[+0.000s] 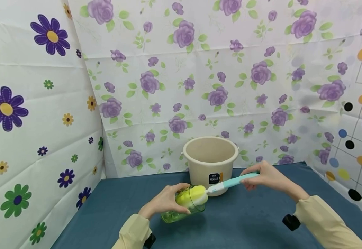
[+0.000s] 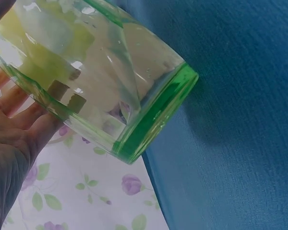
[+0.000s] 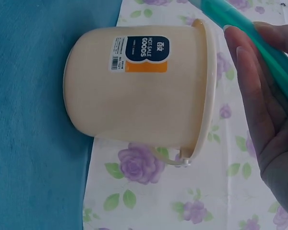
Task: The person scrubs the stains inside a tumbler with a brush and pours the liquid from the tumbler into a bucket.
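Observation:
My left hand [image 1: 167,199] grips a clear green-tinted glass [image 2: 110,81], tilted with its mouth toward the right. In the left wrist view its thick green base [image 2: 156,115] points away from the palm. My right hand [image 1: 266,178] pinches the teal handle [image 1: 242,178] of a bottle brush between thumb and fingers. The brush's yellow and white sponge head [image 1: 193,195] sits partly inside the glass, its neck end at the rim. In the right wrist view, the fingers [image 3: 257,91] lie along the teal handle [image 3: 259,43].
A beige bucket [image 1: 210,169] with a dark and orange label [image 3: 146,52] stands upright just behind the hands. Blue cloth [image 1: 112,207] covers the table. Flowered sheets [image 1: 156,86] hang at the back and left, a dotted one [image 1: 360,145] at the right.

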A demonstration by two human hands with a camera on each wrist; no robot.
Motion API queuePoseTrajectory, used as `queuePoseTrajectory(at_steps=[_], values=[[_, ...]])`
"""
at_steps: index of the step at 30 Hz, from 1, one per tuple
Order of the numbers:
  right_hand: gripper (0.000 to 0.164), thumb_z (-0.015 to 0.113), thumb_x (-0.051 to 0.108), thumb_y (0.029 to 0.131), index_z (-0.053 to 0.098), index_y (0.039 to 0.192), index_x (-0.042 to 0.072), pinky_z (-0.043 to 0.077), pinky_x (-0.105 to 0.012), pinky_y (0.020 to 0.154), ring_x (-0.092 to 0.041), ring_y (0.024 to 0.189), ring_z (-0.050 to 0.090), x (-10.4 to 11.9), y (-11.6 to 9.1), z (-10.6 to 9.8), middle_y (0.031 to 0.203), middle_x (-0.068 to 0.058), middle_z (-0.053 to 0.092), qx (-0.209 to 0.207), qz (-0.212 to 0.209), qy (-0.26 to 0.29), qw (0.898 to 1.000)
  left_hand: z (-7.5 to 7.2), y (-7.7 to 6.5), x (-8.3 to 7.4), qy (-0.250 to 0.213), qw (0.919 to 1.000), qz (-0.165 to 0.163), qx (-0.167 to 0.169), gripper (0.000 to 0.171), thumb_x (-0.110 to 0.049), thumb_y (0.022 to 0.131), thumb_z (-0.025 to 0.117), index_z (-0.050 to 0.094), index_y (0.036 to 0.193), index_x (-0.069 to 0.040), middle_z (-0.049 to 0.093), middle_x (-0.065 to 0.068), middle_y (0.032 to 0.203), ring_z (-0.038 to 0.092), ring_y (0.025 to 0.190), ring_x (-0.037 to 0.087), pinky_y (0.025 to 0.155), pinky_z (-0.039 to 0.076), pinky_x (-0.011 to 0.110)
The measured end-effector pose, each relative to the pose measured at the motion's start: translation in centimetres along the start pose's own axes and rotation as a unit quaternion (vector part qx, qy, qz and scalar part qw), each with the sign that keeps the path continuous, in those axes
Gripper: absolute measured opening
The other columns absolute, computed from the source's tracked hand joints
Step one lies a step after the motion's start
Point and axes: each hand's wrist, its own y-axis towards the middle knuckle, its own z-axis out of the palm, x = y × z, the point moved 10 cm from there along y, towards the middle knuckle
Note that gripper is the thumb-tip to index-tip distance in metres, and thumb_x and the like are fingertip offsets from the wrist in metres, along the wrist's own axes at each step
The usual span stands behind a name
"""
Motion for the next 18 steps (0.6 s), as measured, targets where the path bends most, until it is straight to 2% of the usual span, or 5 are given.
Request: queuePoseTrajectory(at_steps=[10, 18], values=[[0.02, 0.066, 0.011, 0.084, 0.067, 0.097, -0.003, 0.05, -0.041, 0.054, -0.029, 0.061, 0.063, -1.0, 0.0, 0.0, 0.071, -0.009, 0.065, 0.015, -0.002, 0.008, 1.0, -0.2, 0.0, -0.2, 0.009, 0.9999, 0.007, -0.002, 0.079, -0.047, 0.069, 0.075, 0.045, 0.133, -0.011, 0.052, -0.003, 0.12, 0.052, 0.1, 0.012, 0.078, 0.044, 0.032], [0.02, 0.065, 0.009, 0.084, 0.066, 0.098, -0.005, 0.051, -0.038, 0.053, -0.026, 0.061, 0.063, -0.7, 0.1, 1.0, 0.072, -0.008, 0.065, 0.031, -0.007, 0.017, 0.999, 0.0, 0.0, -0.1, 0.017, 0.9998, 0.004, 0.002, 0.078, -0.05, 0.068, 0.074, 0.044, 0.132, -0.016, 0.052, -0.002, 0.121, 0.05, 0.103, 0.013, 0.081, 0.043, 0.035]])
